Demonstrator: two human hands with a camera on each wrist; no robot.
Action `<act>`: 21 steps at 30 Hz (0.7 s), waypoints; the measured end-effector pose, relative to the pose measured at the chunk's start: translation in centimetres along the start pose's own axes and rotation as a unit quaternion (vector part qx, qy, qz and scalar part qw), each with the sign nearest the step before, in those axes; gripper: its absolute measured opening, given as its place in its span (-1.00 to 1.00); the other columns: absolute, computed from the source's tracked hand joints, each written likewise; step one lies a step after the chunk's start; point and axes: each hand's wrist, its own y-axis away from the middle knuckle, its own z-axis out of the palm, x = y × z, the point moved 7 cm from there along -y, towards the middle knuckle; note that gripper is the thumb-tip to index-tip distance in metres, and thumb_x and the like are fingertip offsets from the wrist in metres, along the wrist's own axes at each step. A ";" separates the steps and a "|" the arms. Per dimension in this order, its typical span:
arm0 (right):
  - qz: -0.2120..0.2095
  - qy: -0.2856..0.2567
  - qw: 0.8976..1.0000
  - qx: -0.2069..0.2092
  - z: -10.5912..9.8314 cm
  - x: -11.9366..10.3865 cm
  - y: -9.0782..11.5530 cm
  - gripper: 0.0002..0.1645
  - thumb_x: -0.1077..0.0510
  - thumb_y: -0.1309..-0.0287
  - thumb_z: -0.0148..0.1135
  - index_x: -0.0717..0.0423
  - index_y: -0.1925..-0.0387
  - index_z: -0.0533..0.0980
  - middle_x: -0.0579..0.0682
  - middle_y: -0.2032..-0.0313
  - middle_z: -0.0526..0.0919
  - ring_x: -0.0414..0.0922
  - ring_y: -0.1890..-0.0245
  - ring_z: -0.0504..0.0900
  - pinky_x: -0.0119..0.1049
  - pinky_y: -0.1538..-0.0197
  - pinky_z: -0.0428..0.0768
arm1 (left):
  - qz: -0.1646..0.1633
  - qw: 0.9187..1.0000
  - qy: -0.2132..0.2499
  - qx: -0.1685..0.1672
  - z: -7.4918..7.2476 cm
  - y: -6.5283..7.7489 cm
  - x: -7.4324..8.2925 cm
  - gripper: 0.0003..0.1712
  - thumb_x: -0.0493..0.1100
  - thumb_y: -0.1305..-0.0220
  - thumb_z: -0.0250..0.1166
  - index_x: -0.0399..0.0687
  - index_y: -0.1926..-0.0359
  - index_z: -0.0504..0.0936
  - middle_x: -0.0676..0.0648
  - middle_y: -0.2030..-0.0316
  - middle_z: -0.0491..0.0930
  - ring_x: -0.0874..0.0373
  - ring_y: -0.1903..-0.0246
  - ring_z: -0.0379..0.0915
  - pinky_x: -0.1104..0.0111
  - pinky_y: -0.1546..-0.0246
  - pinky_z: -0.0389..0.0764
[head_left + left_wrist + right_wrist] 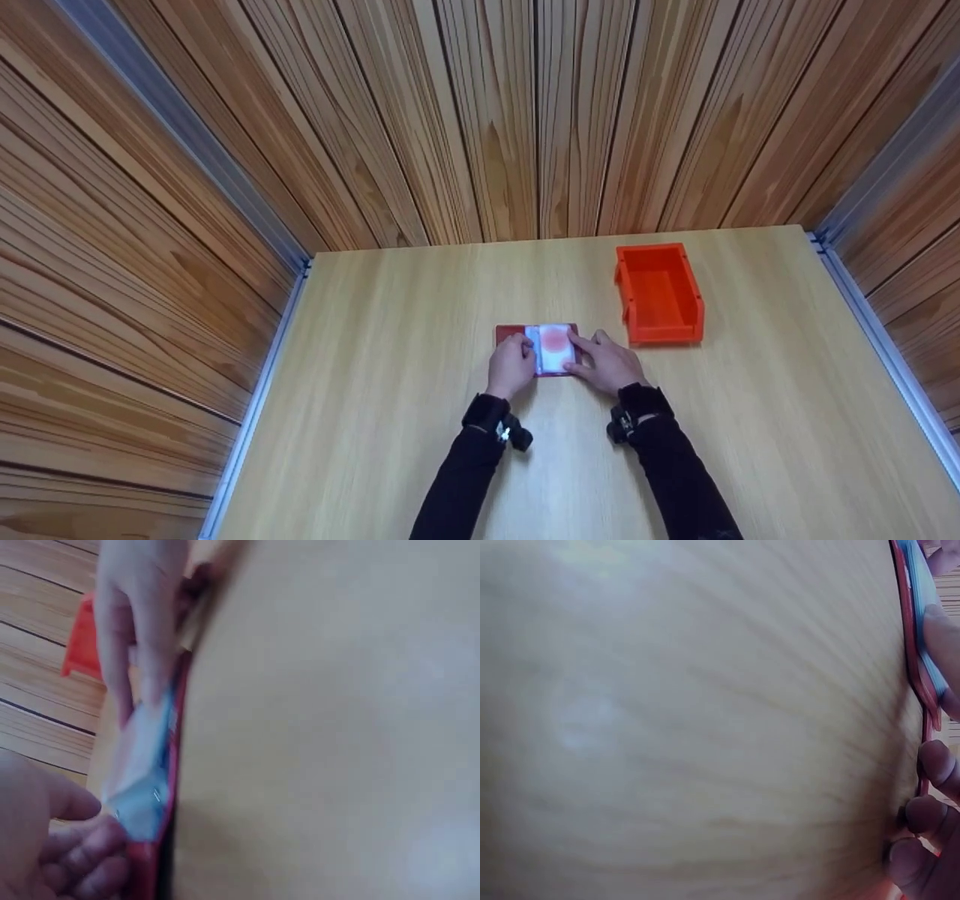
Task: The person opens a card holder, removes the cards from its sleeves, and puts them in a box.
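A small red-covered booklet lies opened out on the table, its light blue and white leaves bearing a round pink patch. My left hand is at the left edge of the leaves, thumb and curled fingers pinching their edge over the red cover. From the other side my right hand holds the right end of the leaves between thumb and forefinger. In the right wrist view the thumb presses on the blue leaf edges, while the other fingertips rest low by the cover.
An orange-red open-front bin stands behind and right of my right hand. Wood-plank walls close off the back and sides of the table, with metal rails along the sides.
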 end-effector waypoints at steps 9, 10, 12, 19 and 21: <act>0.006 -0.001 1.000 0.004 0.0 -0.1 0.1 -0.15 -0.27 -0.21 0.42 -0.20 -0.47 0.40 -0.01 0.29 0.29 -0.09 0.48 0.22 -0.24 0.34 0.09 | -0.115 0.993 0.021 -0.024 0.8 -0.4 0.1 -0.78 -0.15 -0.38 0.22 -0.18 0.11 0.69 -0.11 0.22 0.77 0.01 0.18 0.68 0.24 0.14 0.63; 0.006 -0.002 1.000 0.004 0.0 -0.1 0.1 -0.15 -0.28 -0.21 0.42 -0.21 -0.48 0.40 -0.02 0.29 0.29 -0.09 0.48 0.22 -0.24 0.34 0.10 | -0.118 0.993 0.022 -0.019 0.7 -0.3 0.0 -0.78 -0.16 -0.36 0.23 -0.19 0.10 0.68 -0.11 0.22 0.76 0.01 0.19 0.68 0.23 0.15 0.63; 0.007 -0.003 1.000 0.005 0.0 -0.1 0.1 -0.15 -0.27 -0.22 0.42 -0.21 -0.48 0.39 -0.01 0.28 0.29 -0.09 0.48 0.22 -0.24 0.33 0.10 | -0.123 0.992 0.029 -0.011 0.6 -0.3 -0.1 -0.77 -0.18 -0.34 0.23 -0.21 0.07 0.66 -0.11 0.23 0.75 0.02 0.22 0.66 0.24 0.17 0.61; 0.002 0.002 1.000 0.012 -0.1 0.1 0.1 -0.15 -0.27 -0.22 0.42 -0.19 -0.48 0.40 -0.01 0.28 0.30 -0.10 0.47 0.23 -0.25 0.34 0.11 | -0.111 0.992 0.064 0.005 0.2 -0.3 -0.4 -0.81 -0.27 -0.31 0.24 -0.19 0.13 0.73 -0.08 0.30 0.74 0.07 0.28 0.61 0.28 0.21 0.58; 0.002 0.003 1.000 0.011 -0.1 0.1 0.1 -0.15 -0.27 -0.22 0.41 -0.19 -0.47 0.40 -0.01 0.28 0.30 -0.10 0.48 0.23 -0.25 0.34 0.11 | -0.118 0.991 0.068 -0.002 0.4 -0.3 -0.5 -0.80 -0.27 -0.33 0.24 -0.14 0.14 0.76 -0.06 0.27 0.75 0.10 0.26 0.61 0.30 0.20 0.57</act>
